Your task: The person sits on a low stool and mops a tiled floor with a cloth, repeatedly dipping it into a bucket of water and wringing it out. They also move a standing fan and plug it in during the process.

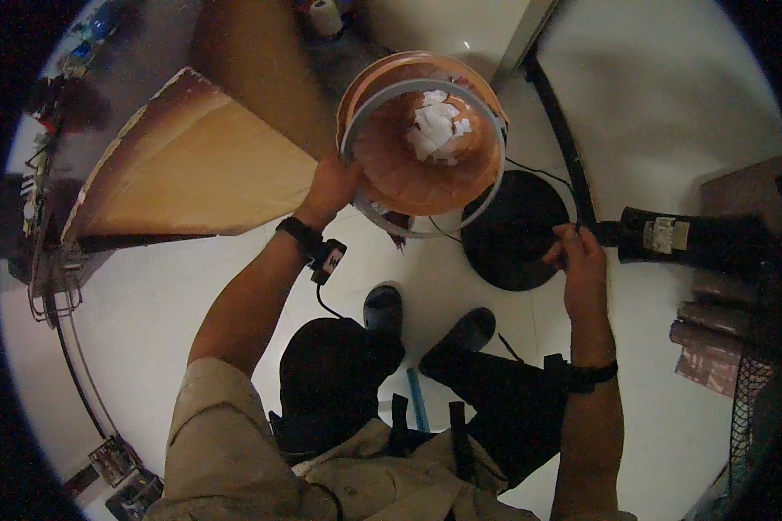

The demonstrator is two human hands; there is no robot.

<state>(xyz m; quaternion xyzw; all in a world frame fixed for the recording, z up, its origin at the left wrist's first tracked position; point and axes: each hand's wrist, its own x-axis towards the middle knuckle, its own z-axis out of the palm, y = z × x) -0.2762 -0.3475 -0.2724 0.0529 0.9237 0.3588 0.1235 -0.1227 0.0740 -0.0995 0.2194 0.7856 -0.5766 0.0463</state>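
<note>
An orange round container (391, 166) with white torn scraps (436, 127) in it is in front of me. A grey ring (498, 189) lies around its mouth. My left hand (332, 185) grips the left side of the grey ring. Off to the right, my right hand (577, 254) has its fingertips pinched together at a thin dark cord (547, 174), which runs from the container's right side. Below the container and beside my right hand, a round black disc (515, 241) is on the floor; what it belongs to cannot be told.
A yellow-brown wedge-shaped surface (202, 169) stands at the left. At the right are a black object bearing a label (665, 236) and brown packets (710, 352). A white roll (326, 17) is at the top. A blue strip (418, 398) lies on the floor behind my shoes (459, 338).
</note>
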